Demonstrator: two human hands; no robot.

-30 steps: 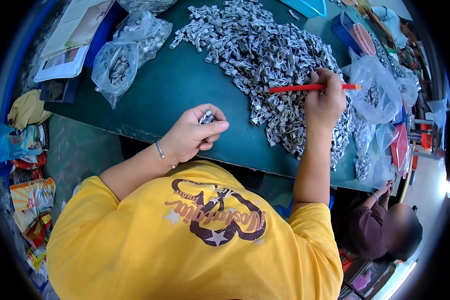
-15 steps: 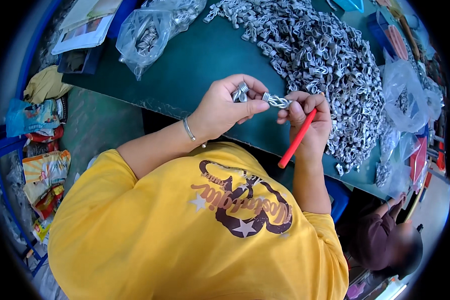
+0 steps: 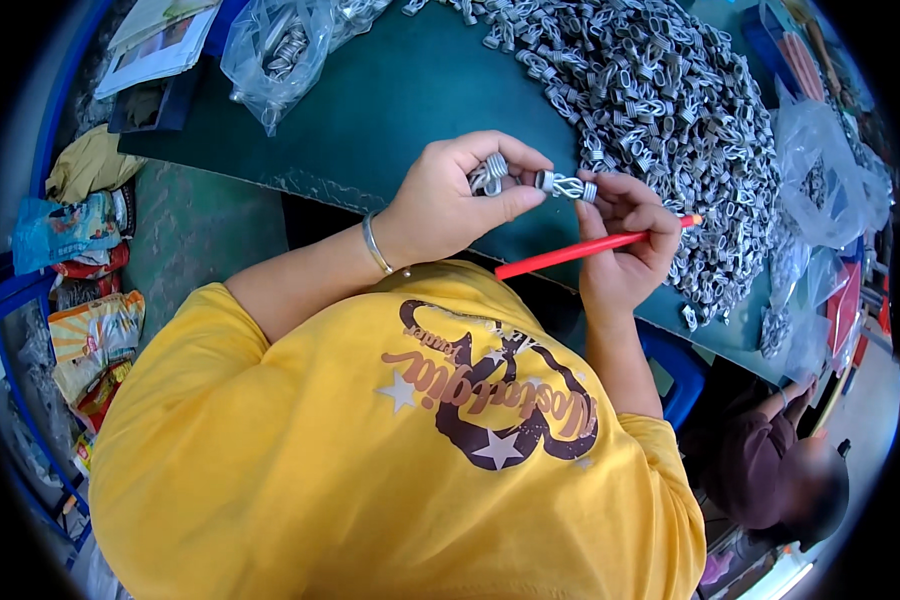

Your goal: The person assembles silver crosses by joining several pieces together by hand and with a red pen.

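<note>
My left hand curls round a small silver metal loop fitting with a ridged end. Its thumb and index fingertip also meet the left end of linked metal loop fittings, which have ridged ends and interlocked loops. Fingers of my right hand pinch the right end of that linked pair. Also in my right hand is a slim red stick, gripped between the fingers. It points leftward toward my shirt, with its pale tip beyond the knuckles.
A large heap of similar fittings covers the right side of the green table. Clear plastic bags lie at the back left and on the right. Another person sits at the lower right. Packages fill a rack on the left.
The red stick has swung from slanting down to nearly level, pointing left. My right hand has turned and moved slightly right. The linked fittings remain between both hands.
</note>
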